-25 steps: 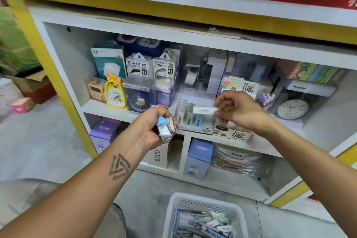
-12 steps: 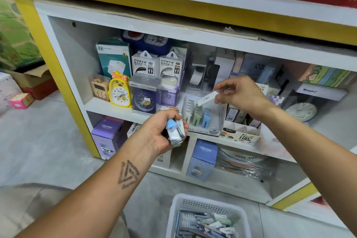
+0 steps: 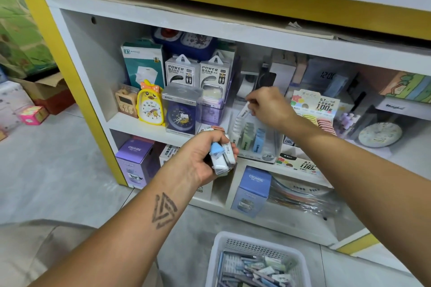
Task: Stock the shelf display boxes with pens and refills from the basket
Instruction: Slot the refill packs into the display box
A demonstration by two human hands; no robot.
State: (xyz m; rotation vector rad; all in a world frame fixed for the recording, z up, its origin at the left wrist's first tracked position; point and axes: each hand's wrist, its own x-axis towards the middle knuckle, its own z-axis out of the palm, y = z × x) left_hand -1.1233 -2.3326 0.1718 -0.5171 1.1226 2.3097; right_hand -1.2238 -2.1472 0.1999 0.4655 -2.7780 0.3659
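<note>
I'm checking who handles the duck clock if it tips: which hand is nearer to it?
Left. The left hand holds refill packs just below and right of the yellow duck clock; the right hand is farther right, at the clear display box.

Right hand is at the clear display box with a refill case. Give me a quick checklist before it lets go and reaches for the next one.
1. Right hand pinches the white refill case: ok.
2. Case is over the clear display box, at its left white row: ok.
3. Case fully seated in the row: not ok, it is tilted and sticks up above the row.
4. Left hand grips the spare cases securely: ok.
5. Basket below holds more stock: ok.
6. Room left in that row: cannot tell.
</note>
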